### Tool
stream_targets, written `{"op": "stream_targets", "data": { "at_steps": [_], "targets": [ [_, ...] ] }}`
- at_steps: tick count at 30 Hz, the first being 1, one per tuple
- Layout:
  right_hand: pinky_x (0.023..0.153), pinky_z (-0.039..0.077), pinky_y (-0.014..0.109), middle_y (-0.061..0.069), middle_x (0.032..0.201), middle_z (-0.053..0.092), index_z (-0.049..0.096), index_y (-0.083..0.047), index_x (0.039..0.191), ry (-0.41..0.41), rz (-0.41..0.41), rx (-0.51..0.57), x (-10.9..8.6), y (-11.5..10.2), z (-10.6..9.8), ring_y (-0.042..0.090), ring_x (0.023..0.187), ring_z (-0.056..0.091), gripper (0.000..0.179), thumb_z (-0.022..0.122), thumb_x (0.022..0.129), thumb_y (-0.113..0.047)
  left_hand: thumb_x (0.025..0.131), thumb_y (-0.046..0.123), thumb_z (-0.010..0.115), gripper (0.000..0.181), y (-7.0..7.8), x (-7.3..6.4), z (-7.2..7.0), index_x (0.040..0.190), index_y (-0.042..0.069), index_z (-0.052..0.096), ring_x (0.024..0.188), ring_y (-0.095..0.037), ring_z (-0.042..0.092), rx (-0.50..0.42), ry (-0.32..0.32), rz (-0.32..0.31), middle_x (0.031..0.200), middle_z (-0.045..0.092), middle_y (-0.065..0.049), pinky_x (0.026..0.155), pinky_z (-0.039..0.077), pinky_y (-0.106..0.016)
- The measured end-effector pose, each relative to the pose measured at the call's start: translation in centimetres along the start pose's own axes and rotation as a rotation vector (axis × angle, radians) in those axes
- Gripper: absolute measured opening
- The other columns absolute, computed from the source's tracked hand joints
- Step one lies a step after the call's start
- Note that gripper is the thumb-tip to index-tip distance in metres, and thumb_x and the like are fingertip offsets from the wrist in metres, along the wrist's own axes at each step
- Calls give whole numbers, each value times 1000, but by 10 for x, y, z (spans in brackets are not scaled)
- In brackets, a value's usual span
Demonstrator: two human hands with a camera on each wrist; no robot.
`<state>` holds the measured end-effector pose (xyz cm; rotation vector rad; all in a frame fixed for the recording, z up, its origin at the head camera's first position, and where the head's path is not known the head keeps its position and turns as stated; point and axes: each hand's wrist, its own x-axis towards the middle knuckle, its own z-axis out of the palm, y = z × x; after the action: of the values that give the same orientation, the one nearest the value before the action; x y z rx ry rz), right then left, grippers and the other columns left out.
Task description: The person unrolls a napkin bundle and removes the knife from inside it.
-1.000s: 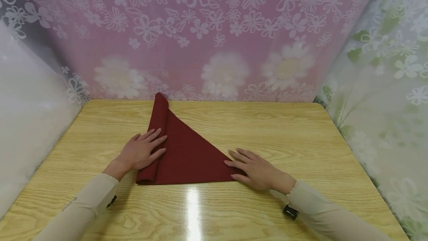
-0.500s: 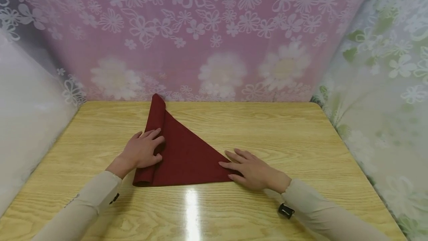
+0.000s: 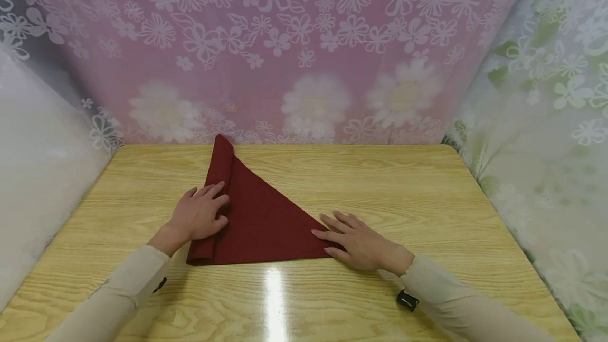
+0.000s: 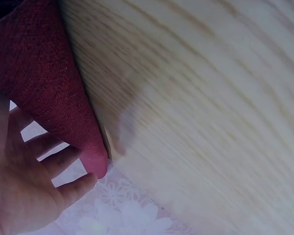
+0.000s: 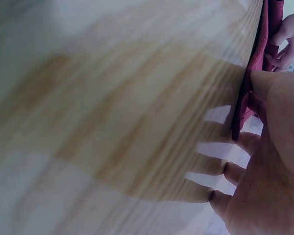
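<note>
A dark red cloth [image 3: 266,220] lies folded into a triangle, its left side rolled into a loose tube that leans slightly toward the back. My left hand [image 3: 199,215] lies over this roll, with bent fingers hooked over its inner edge. In the left wrist view, the left hand [image 4: 29,181] has its fingers spread along the underside of the dark red roll [image 4: 44,68]. At the pointed right end of the cloth, my right hand [image 3: 363,241] rests with fingers extended and spread. The right wrist view has the right hand [image 5: 274,161] with its fingertips on the tabletop and cloth edge.
The wood-grain table [image 3: 404,183] extends around the cloth. A pink floral curtain [image 3: 247,83] hangs behind it, with a pale green floral one [image 3: 546,173] on the right. A white sheet [image 3: 43,162] stands along the left side. Both sleeves carry a small black device.
The left hand's flat fingers have bent over the roll's inner edge, and the roll has shifted slightly left. The right hand stays at the pointed end of the cloth.
</note>
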<state>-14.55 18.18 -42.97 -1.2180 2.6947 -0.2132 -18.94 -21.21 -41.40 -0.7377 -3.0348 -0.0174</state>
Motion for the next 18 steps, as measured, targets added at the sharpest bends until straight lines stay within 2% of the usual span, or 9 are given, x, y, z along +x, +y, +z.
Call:
{"op": "stream_targets", "data": {
  "at_steps": [9, 18],
  "targets": [
    [111, 17, 56, 8, 157, 21, 38, -26, 148, 4, -4, -2, 1, 0, 0, 36, 142, 16, 48, 41, 102, -38, 85, 40, 64, 38, -9, -6, 2, 110, 12, 63, 129, -36, 40, -18, 48, -10, 146, 39, -19, 100, 33, -60],
    [110, 18, 57, 10, 156, 21, 39, -24, 148, 11, -11, 9, 0, 0, -1, 37, 141, 16, 48, 41, 102, -38, 85, 30, 64, 22, -17, -12, -4, 100, 14, 60, 130, -38, 38, -47, 40, -26, 146, 37, -20, 98, 34, -61]
  ]
}}
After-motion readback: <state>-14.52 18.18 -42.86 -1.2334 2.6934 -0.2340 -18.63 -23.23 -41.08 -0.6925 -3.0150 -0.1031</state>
